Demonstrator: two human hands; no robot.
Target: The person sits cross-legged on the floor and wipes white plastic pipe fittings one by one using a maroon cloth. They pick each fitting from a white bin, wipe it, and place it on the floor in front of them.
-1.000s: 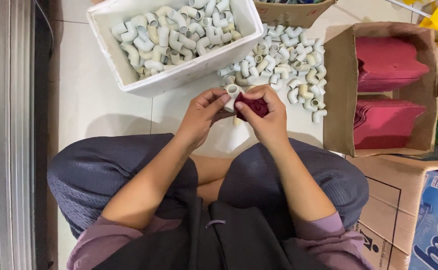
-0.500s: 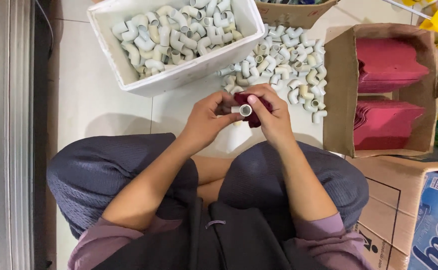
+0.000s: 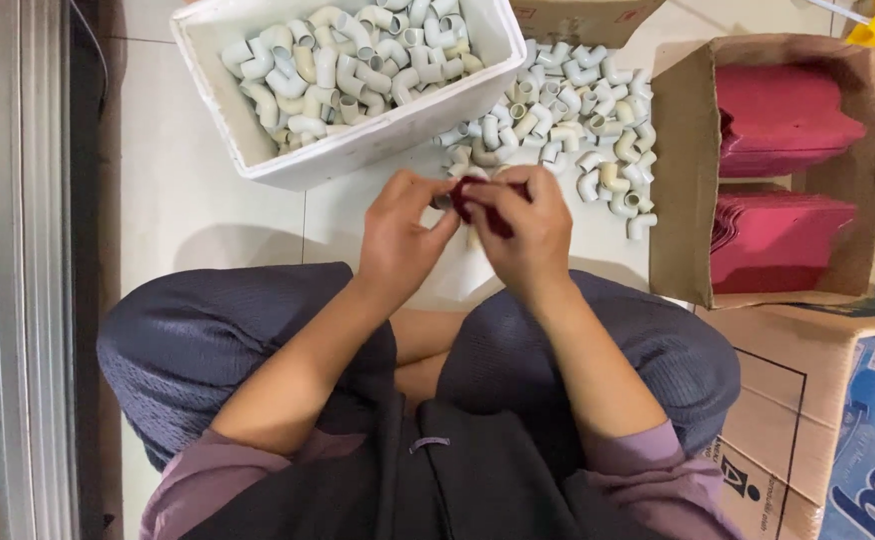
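Nearest the camera, the person sits cross-legged on the pale tiled floor (image 3: 188, 200), knees in dark grey trousers (image 3: 208, 350) spread to either side. Just beyond the knees the left hand (image 3: 398, 240) and right hand (image 3: 528, 235) meet, both closed, fingers pinched around a small dark red wrapper (image 3: 478, 205) folded over something between them; a white plastic pipe elbow seems to sit inside, though the fingers hide most of it.

Further out, a loose heap of white plastic pipe elbows (image 3: 558, 125) lies on the floor, and it looks large, so much seems left to do. At the right, an open brown cardboard box (image 3: 673, 180) holds stacks of red sheets (image 3: 773, 240). Farthest, towards the top left, a white foam tub (image 3: 358, 150) is well filled with more white elbows (image 3: 338, 60); whether these are finished pieces cannot be told.
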